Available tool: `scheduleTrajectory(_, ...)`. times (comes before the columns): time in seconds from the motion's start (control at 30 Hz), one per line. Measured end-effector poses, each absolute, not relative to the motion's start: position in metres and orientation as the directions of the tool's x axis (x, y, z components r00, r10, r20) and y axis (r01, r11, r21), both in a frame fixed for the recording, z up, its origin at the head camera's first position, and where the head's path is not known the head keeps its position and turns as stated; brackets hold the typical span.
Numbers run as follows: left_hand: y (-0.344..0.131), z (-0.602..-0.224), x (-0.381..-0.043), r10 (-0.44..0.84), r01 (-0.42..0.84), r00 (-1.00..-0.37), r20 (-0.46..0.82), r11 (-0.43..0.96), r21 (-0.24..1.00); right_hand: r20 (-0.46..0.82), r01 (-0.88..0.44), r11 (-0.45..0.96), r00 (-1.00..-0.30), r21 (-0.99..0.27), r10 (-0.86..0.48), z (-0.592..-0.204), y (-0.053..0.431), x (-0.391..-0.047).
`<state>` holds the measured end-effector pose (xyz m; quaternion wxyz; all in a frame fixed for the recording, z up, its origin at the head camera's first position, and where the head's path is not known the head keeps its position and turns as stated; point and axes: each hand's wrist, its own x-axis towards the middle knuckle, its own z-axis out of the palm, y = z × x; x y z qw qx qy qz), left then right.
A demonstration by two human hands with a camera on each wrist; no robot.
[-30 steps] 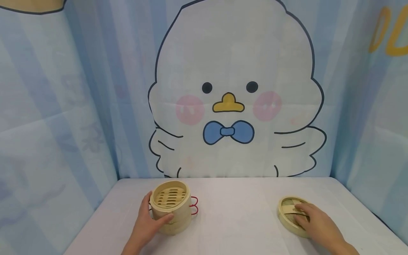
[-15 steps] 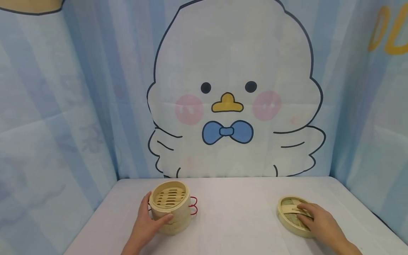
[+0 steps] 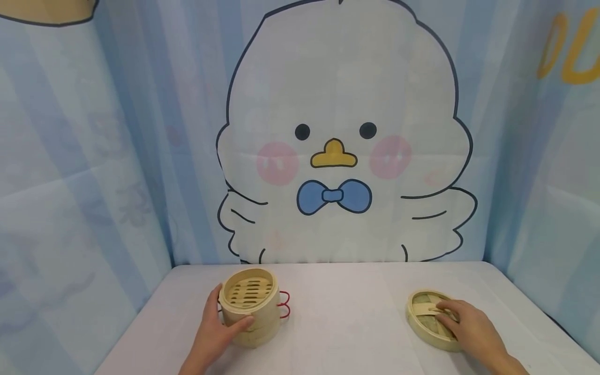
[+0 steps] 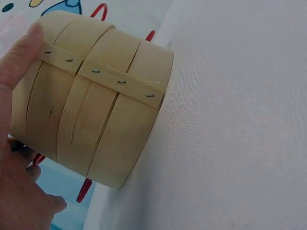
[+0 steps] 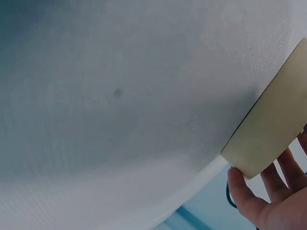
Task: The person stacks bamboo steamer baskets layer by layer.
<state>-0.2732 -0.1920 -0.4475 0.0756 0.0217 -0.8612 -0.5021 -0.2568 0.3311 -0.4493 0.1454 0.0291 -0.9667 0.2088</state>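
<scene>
A two-tier bamboo steamer (image 3: 264,325) with a slotted top stands on the left part of the table. My left hand (image 3: 213,328) grips it from the near left, thumb along the front wall and fingers round the far side. In the left wrist view, stapled strips join the steamer's wall (image 4: 105,124), and the thumb (image 4: 21,57) lies near its upper rim. On the right, the round bamboo lid (image 3: 417,325) lies flat. Thumb and forefinger of my right hand (image 3: 478,333) pinch the strap handle (image 3: 425,309) across its top. Other fingers (image 5: 240,189) show at the lid's edge in the right wrist view.
Red loops (image 3: 285,304) stick out from the steamer's right side. A white cloth covers the table (image 3: 347,312), whose far edge meets a printed curtain (image 3: 197,156) with a cartoon bird. Side curtains hang at left and right.
My right hand's fingers have drawn closer together on the lid's strap and shifted slightly right. The left hand and the steamer have stayed in place.
</scene>
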Motion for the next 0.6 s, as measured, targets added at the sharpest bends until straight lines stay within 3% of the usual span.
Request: scheduleTrajectory(0.6,-0.1915,-0.4470,-0.2725,-0.110,0.047,-0.987,0.118,0.504,0.863,0.301,-0.091,0.891,-0.952,-0.445,0.053,-0.4515,0.3296,-0.2579)
